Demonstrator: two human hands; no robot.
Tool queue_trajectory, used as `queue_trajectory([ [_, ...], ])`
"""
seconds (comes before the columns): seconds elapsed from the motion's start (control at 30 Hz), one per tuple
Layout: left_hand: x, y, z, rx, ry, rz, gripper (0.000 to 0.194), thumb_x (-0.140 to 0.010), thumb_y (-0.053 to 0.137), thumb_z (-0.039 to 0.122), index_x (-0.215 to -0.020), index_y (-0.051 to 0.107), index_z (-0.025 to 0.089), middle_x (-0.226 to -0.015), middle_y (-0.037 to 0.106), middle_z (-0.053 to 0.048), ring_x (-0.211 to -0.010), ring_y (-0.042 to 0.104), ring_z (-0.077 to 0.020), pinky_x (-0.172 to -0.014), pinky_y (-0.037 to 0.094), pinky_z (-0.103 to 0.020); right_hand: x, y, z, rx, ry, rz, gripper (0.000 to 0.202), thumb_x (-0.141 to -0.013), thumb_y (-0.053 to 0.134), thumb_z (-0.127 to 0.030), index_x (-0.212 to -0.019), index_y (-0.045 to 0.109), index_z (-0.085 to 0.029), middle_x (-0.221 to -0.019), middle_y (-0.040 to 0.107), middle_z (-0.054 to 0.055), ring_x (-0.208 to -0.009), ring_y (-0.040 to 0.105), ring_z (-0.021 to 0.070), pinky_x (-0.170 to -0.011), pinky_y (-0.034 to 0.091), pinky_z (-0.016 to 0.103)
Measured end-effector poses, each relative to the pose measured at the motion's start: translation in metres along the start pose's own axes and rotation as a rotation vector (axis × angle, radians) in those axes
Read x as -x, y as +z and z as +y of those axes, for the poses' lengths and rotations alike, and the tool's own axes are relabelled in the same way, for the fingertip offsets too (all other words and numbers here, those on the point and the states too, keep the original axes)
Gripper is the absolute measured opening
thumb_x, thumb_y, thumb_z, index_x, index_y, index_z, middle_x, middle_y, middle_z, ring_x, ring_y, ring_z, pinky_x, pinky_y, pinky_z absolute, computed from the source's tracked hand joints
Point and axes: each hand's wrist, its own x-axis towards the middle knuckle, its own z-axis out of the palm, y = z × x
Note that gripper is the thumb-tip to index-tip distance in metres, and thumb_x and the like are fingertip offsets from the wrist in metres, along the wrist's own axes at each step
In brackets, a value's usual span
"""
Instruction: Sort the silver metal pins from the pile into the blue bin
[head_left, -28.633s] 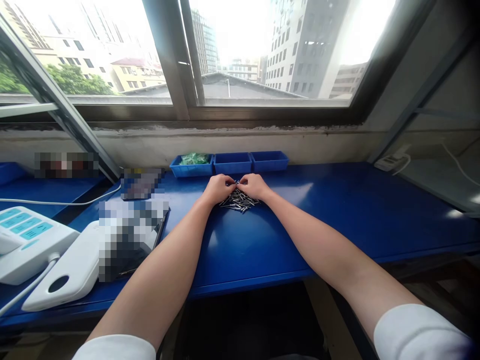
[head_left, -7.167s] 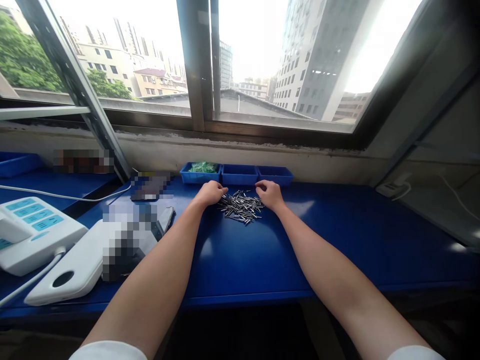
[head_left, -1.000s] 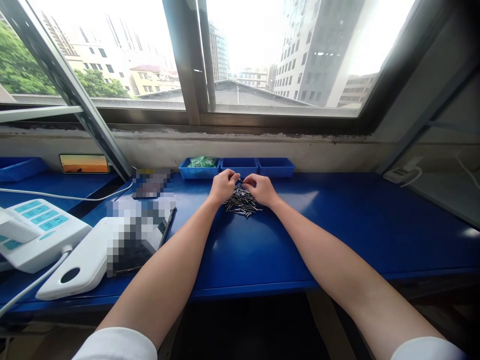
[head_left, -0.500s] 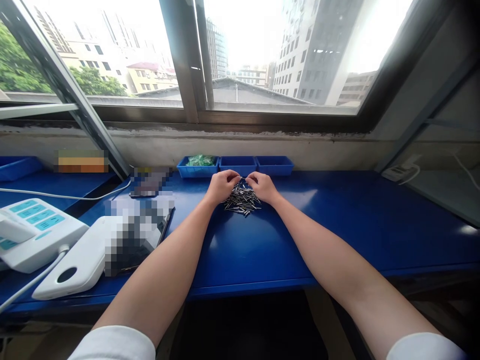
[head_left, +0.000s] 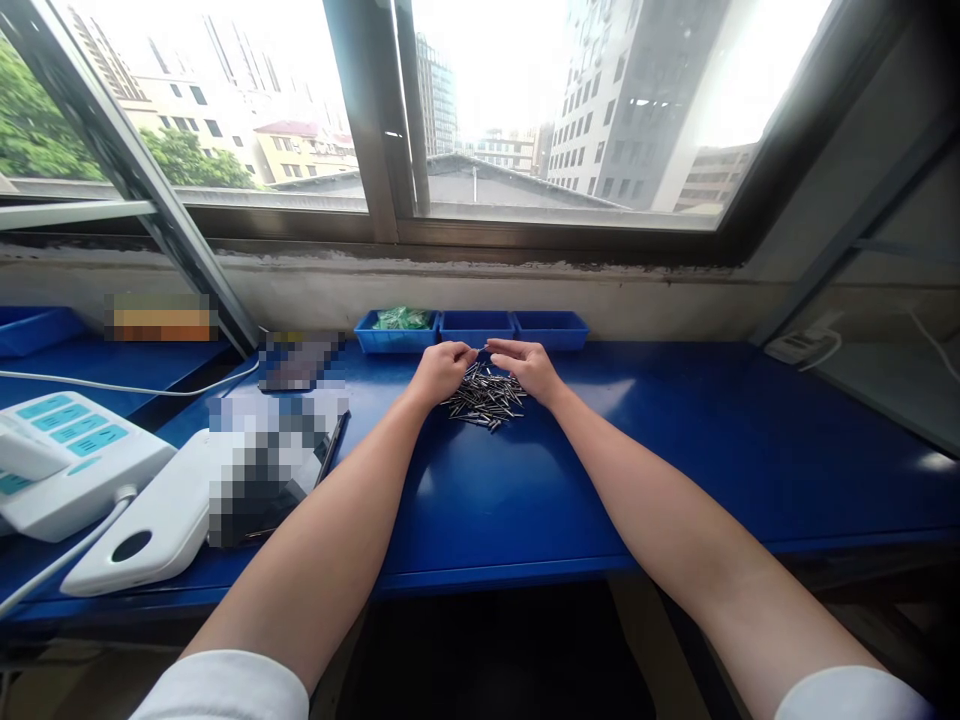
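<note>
A heap of small, thin metal pins [head_left: 487, 400] lies on the blue tabletop [head_left: 495, 500]. Above its back edge, my left hand [head_left: 442, 370] has thumb and fingertips pinched together on one slim metal pin [head_left: 481, 349], whose end pokes out toward the right. My right hand [head_left: 531, 368] faces it across a narrow gap. Its fingers stretch out to the left with the thumb apart below them, and I see nothing held between them. The exact shape of the pinched piece is too small to make out.
Behind the hands stand three blue bins, the left bin [head_left: 364, 338] holding green plastic packets [head_left: 403, 319]. To the left lie a white power strip [head_left: 90, 450], a white power bank [head_left: 150, 525], a cable and blurred flat items. A window [head_left: 480, 235] rises behind.
My right hand's fingers have straightened and parted, where half a second ago they were pinched at the small piece. My left hand stays nearly in place, pinched.
</note>
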Motion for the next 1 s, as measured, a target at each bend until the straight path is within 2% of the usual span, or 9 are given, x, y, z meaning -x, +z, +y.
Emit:
queue_trajectory([
  [0.13, -0.003, -0.010, -0.001, 0.001, -0.059, 0.028, 0.031, -0.079, 0.053, 0.041, -0.091, 0.070, 0.018, -0.085, 0.070, -0.005, -0.076, 0.060, -0.0178, -0.074, 0.045, -0.026, -0.006, -0.009, 0.004, 0.104, -0.027, 0.074, 0.045, -0.072, 0.062, -0.029, -0.116, 0.062, -0.018, -0.117, 0.064, 0.005, -0.110, 0.058, 0.0212, -0.097, 0.045, 0.036],
  [0.2, -0.005, -0.020, -0.007, -0.040, -0.135, 0.026, 0.025, -0.076, 0.057, 0.036, -0.087, 0.071, 0.018, -0.084, 0.070, -0.006, -0.077, 0.061, -0.0193, -0.074, 0.046, -0.027, -0.009, -0.016, 0.006, 0.244, -0.031, 0.156, 0.051, -0.073, 0.061, -0.030, -0.123, 0.057, -0.018, -0.123, 0.061, 0.005, -0.116, 0.052, 0.0218, -0.102, 0.040, 0.037],
  [0.3, -0.006, -0.038, -0.017, -0.120, -0.290, -0.175, 0.014, -0.065, 0.066, 0.028, -0.074, 0.072, 0.020, -0.078, 0.070, -0.006, -0.075, 0.063, -0.0215, -0.068, 0.048, -0.027, -0.011, -0.027, 0.008, 0.541, 0.039, 0.280, 0.060, -0.073, 0.059, -0.034, -0.131, 0.050, -0.018, -0.127, 0.057, 0.007, -0.123, 0.040, 0.0271, -0.104, 0.033, 0.043],
  [0.4, -0.005, -0.051, -0.023, -0.177, -0.364, -0.362, 0.014, -0.056, 0.069, 0.020, -0.070, 0.072, 0.022, -0.075, 0.070, -0.004, -0.071, 0.063, -0.0211, -0.063, 0.048, -0.026, -0.013, -0.036, 0.013, 0.770, 0.113, 0.347, 0.071, -0.073, 0.058, -0.039, -0.138, 0.039, -0.019, -0.137, 0.047, 0.008, -0.120, 0.036, 0.0325, -0.101, 0.031, 0.050],
  [0.5, -0.003, -0.056, -0.022, -0.188, -0.330, -0.478, 0.017, -0.052, 0.070, 0.019, -0.069, 0.072, 0.023, -0.074, 0.070, -0.002, -0.071, 0.063, -0.0200, -0.061, 0.046, -0.024, -0.016, -0.043, 0.023, 0.863, 0.168, 0.375, 0.077, -0.073, 0.056, -0.044, -0.142, 0.029, -0.022, -0.147, 0.032, 0.007, -0.116, 0.035, 0.0343, -0.096, 0.031, 0.053],
  [0.57, -0.001, -0.056, -0.021, -0.186, -0.290, -0.497, 0.017, -0.052, 0.070, 0.021, -0.069, 0.072, 0.023, -0.076, 0.070, -0.002, -0.072, 0.063, -0.0196, -0.060, 0.046, -0.023, -0.018, -0.045, 0.028, 0.887, 0.195, 0.373, 0.080, -0.073, 0.055, -0.046, -0.143, 0.026, -0.022, -0.150, 0.026, 0.006, -0.115, 0.034, 0.0351, -0.095, 0.032, 0.053],
  [0.67, 0.000, -0.054, -0.020, -0.184, -0.257, -0.489, 0.017, -0.052, 0.070, 0.025, -0.069, 0.072, 0.022, -0.078, 0.070, -0.002, -0.072, 0.062, -0.0189, -0.060, 0.045, -0.022, -0.019, -0.047, 0.034, 0.920, 0.224, 0.354, 0.083, -0.072, 0.055, -0.048, -0.144, 0.022, -0.023, -0.151, 0.023, 0.007, -0.116, 0.033, 0.0361, -0.094, 0.032, 0.054],
  [0.87, 0.000, -0.051, -0.024, -0.175, -0.230, -0.509, 0.014, -0.050, 0.071, 0.031, -0.061, 0.069, 0.022, -0.063, 0.066, -0.001, -0.060, 0.058, -0.0167, -0.052, 0.041, -0.022, -0.020, -0.048, 0.040, 0.917, 0.197, 0.324, 0.079, -0.072, 0.055, -0.049, -0.142, 0.027, -0.024, -0.152, 0.021, 0.008, -0.117, 0.033, 0.0374, -0.094, 0.031, 0.057],
  [1.0, -0.002, -0.051, -0.028, -0.181, -0.209, -0.519, 0.016, -0.053, 0.069, 0.035, -0.062, 0.069, 0.022, -0.065, 0.067, -0.001, -0.062, 0.057, -0.0167, -0.052, 0.040, -0.023, -0.019, -0.047, 0.037, 0.934, 0.237, 0.313, 0.079, -0.071, 0.056, -0.048, -0.142, 0.027, -0.024, -0.152, 0.019, 0.007, -0.119, 0.031, 0.0388, -0.095, 0.030, 0.057],
])
